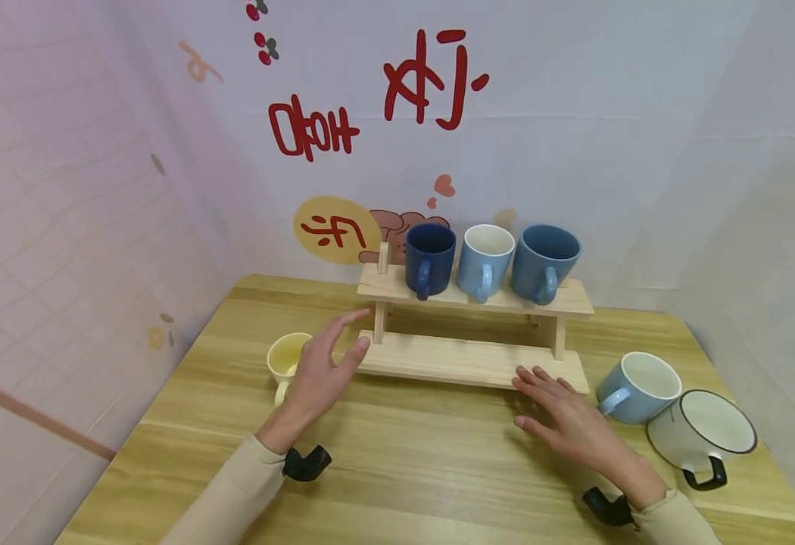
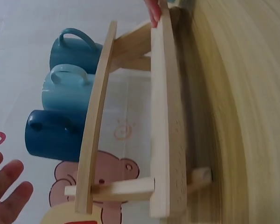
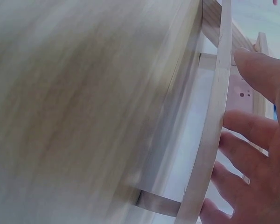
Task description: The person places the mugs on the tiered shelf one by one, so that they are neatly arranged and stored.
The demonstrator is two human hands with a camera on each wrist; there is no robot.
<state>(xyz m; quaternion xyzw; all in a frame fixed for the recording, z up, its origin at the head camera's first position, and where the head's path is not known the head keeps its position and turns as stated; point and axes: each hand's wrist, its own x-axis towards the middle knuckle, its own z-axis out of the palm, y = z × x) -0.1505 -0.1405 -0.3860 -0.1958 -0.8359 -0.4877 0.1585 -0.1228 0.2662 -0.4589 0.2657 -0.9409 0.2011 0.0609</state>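
Observation:
A two-tier wooden rack [image 1: 452, 359] stands at the back of the table. Its upper board carries a dark blue mug [image 1: 430, 265], a light blue mug [image 1: 482, 269] and a grey-blue mug [image 1: 540, 265]. My left hand [image 1: 319, 371] hovers off the rack's left end, thumb and fingers spread, holding nothing. Partly behind that hand is a small yellow cup [image 1: 280, 371]. At the right part of the lower board, my right hand [image 1: 568, 420] has its fingertips right at the front edge; the right wrist view shows its spread fingers [image 3: 249, 156] along the board.
Right of the rack sit a light blue mug with a white inside [image 1: 632, 397] and a larger white mug [image 1: 687, 431] with a black rim and handle, side by side. A white printed cloth [image 1: 575, 166] hangs behind the table [image 1: 411, 469].

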